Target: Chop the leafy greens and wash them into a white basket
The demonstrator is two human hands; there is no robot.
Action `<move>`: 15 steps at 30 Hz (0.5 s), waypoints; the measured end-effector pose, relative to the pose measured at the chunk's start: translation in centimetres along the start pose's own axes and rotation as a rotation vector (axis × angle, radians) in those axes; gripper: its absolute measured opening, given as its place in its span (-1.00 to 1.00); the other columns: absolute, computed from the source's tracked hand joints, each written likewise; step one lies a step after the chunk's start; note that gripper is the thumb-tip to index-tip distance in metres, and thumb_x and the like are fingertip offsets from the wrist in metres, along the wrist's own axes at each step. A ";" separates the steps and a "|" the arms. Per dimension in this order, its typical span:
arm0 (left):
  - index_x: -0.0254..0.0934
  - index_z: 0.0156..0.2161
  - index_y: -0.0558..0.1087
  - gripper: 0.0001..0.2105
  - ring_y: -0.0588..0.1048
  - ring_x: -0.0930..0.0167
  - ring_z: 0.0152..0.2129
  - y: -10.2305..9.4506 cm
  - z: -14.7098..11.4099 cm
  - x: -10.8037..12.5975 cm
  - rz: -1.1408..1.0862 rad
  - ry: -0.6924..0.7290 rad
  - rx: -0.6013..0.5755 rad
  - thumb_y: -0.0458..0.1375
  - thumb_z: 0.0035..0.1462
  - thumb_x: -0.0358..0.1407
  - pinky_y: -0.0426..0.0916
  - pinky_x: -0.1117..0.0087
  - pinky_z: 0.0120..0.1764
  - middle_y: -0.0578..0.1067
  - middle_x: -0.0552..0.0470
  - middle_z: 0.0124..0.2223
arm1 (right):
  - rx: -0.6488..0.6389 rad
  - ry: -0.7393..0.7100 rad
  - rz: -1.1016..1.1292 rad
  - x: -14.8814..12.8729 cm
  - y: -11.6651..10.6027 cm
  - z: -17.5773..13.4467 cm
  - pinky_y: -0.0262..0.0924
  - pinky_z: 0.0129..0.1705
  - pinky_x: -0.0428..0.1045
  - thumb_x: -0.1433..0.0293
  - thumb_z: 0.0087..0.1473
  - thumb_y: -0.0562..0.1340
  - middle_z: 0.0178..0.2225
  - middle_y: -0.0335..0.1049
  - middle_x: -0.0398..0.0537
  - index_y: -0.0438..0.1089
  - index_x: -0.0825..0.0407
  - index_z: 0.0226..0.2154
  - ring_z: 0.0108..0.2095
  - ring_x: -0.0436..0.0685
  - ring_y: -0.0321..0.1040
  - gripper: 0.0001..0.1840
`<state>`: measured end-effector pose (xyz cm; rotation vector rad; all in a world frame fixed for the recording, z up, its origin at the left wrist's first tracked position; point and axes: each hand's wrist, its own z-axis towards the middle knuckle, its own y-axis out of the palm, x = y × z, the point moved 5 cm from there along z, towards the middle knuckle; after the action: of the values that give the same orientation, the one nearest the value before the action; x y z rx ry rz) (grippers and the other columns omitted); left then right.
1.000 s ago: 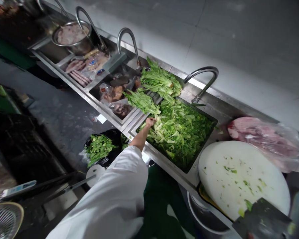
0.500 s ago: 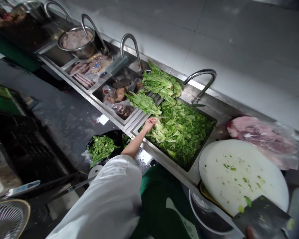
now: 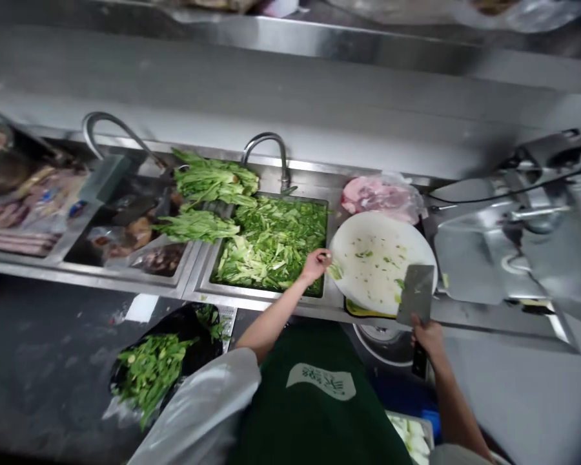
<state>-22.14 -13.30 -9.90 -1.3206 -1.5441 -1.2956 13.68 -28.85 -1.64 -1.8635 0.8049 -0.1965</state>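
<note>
My left hand (image 3: 317, 265) is closed in a pinch between the sink and the round white cutting board (image 3: 375, 255). A pale green leaf piece (image 3: 336, 269) shows at its fingertips, slightly blurred, over the board's left edge. Chopped leafy greens (image 3: 275, 239) fill the sink beside that hand. My right hand (image 3: 428, 337) grips the dark handle of a cleaver (image 3: 416, 294). The broad blade is over the right front part of the board. Small green scraps (image 3: 364, 254) are scattered across the board.
Whole leafy heads (image 3: 215, 181) lie left of the sink under a curved faucet (image 3: 267, 139). Bagged meat (image 3: 380, 197) sits behind the board. Bagged food (image 3: 126, 239) fills another basin. A black bag of greens (image 3: 150, 368) stands on the floor. A metal shelf (image 3: 290, 39) runs overhead.
My left hand has moved right, from the greens at the sink's left front to the board's edge. The view has swung right, bringing my right hand with the cleaver fully into sight.
</note>
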 end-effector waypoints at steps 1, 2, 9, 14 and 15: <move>-0.29 -0.15 0.55 -0.73 0.35 0.50 -0.67 3.4 0.4 -0.6 0.058 0.005 -0.056 0.34 0.05 -0.23 0.34 0.44 -0.54 0.46 0.11 -0.51 | -0.009 0.016 -0.041 0.2 -0.2 0.1 0.23 -0.43 0.00 0.19 0.28 -0.01 -0.60 0.38 0.14 0.44 0.16 -0.42 -0.56 0.16 0.39 -0.51; -0.29 -0.18 0.55 -0.78 0.39 0.48 -0.63 6.2 0.8 -1.0 0.126 0.028 -0.096 0.33 0.04 -0.28 0.37 0.42 -0.50 0.48 0.08 -0.49 | 0.008 0.027 -0.098 0.4 -0.5 0.0 0.23 -0.38 0.00 0.22 0.30 -0.01 -0.53 0.44 0.18 0.46 0.21 -0.31 -0.51 0.17 0.43 -0.53; -0.30 -0.35 0.54 -0.90 0.52 0.32 -0.29 7.9 1.7 -2.0 0.375 0.203 0.061 0.27 -0.03 -0.48 0.43 0.29 -0.16 0.55 -0.13 -0.20 | 0.054 -0.164 -0.406 -2.2 -0.6 -1.7 0.23 -0.27 0.02 0.22 0.41 -0.05 -0.35 0.53 0.22 0.37 0.20 -0.02 -0.33 0.26 0.53 -0.56; -0.29 -0.43 0.46 -0.96 0.46 0.43 -0.44 4.2 0.2 -2.6 0.386 0.103 0.067 0.22 0.02 -0.41 0.37 0.42 -0.28 0.52 0.01 -0.36 | -0.105 -0.338 -0.438 -6.5 1.0 -1.0 0.21 -0.29 -0.01 0.25 0.42 -0.10 -0.33 0.53 0.23 0.32 0.18 -0.04 -0.29 0.26 0.54 -0.58; -0.29 -0.43 0.47 -0.98 0.45 0.44 -0.45 4.3 0.1 -2.5 0.397 0.104 0.051 0.22 0.01 -0.41 0.35 0.44 -0.29 0.52 0.02 -0.37 | -0.134 -0.369 -0.437 -7.2 1.3 -0.8 0.21 -0.29 -0.01 0.25 0.43 -0.11 -0.33 0.53 0.22 0.31 0.17 -0.04 -0.28 0.26 0.54 -0.59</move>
<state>-17.44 -13.92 -11.26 -1.4162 -1.1619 -1.0475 7.25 -25.38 -0.77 -2.1027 0.1559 -0.0668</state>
